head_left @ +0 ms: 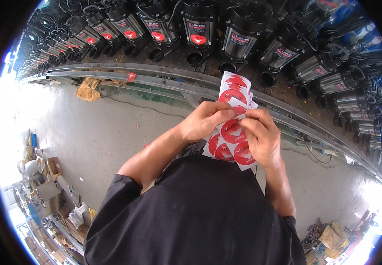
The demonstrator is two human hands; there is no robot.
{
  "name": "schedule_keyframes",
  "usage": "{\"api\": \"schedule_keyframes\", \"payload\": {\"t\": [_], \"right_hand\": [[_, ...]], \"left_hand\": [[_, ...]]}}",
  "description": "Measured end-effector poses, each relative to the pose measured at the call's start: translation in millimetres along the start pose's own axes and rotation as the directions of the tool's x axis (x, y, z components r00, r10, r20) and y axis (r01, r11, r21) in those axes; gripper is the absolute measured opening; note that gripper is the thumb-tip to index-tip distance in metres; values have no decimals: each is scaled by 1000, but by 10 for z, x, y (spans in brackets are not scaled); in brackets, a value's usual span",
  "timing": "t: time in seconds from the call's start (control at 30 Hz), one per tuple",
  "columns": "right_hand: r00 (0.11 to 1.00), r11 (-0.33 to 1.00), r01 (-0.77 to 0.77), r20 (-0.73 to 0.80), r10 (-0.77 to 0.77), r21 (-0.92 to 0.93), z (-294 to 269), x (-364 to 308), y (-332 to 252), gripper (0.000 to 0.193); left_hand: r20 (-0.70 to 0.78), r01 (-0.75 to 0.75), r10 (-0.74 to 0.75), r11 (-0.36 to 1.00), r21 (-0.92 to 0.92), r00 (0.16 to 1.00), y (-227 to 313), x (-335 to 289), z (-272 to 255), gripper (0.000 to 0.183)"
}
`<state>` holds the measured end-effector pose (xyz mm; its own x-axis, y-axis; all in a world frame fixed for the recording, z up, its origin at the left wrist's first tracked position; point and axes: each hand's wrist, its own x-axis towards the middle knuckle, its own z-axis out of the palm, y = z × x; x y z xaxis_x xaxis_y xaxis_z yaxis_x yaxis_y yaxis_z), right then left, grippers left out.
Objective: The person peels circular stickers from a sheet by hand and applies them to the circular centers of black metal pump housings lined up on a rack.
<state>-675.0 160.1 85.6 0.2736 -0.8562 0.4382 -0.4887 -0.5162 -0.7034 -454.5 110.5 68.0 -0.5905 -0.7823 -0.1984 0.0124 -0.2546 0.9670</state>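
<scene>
A bunch of white sticker sheets with round red stickers (233,131) is held in front of my chest. My left hand (206,118) pinches the sheets from the left, thumb on top. From the right, my right hand (262,134) has its thumb and forefinger closed at the edge of a red sticker on the upper sheet; whether that sticker is lifted cannot be made out. Beyond my hands stands a black and silver pump (240,42) with no round red sticker showing on its front. The pump (199,28) to its left bears one.
Rows of similar pumps stretch left and right on a bench with metal rails (164,76) along its near edge. A brown cloth (88,88) hangs by the rail. Shelving with boxes (52,194) stands lower left; a sack (333,236) lies lower right.
</scene>
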Motion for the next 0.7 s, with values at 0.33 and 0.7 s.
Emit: {"api": "schedule_keyframes", "payload": {"t": [0.33, 0.7], "right_hand": [[999, 997, -36, 7, 36, 62, 28, -6, 3, 28], [998, 998, -16, 58, 13, 54, -26, 13, -15, 26]], "left_hand": [[77, 78, -79, 997, 16, 994, 116, 125, -75, 26], [152, 71, -77, 997, 42, 985, 87, 126, -117, 20]]}}
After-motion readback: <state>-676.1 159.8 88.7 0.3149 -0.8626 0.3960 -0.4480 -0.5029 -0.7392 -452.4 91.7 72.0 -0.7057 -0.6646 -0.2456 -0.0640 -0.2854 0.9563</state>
